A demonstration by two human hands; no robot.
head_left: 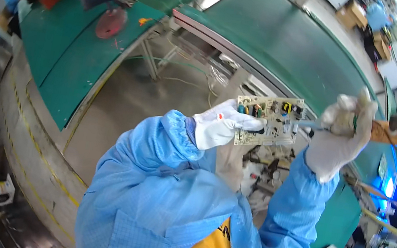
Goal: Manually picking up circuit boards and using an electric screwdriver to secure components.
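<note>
To judge from the thin, cream circuit board (pixel 281 132), likely light and stiff, too rigid to flex without harm; probably fragile on the face, crowded with small raised parts (pixel 287 107), one of them yellow, and perhaps a little slick along smooth stretches; best to take hold by the bare rim or the corners, clear of anything raised; held up in the air, face tilted into view, just beside the near edge of the green bench (pixel 295 45) as seen from above, not laid on it; at its left edge, grasped by the gloved left hand (pixel 213 129), with fingertips reaching over the face; off its right edge, near but apart, the gloved right hand (pixel 340 140), curled around a slim pale-blue tool (pixel 310 125), tip directed at that right edge; whether touching the face or only close, impossible to tell.
</note>
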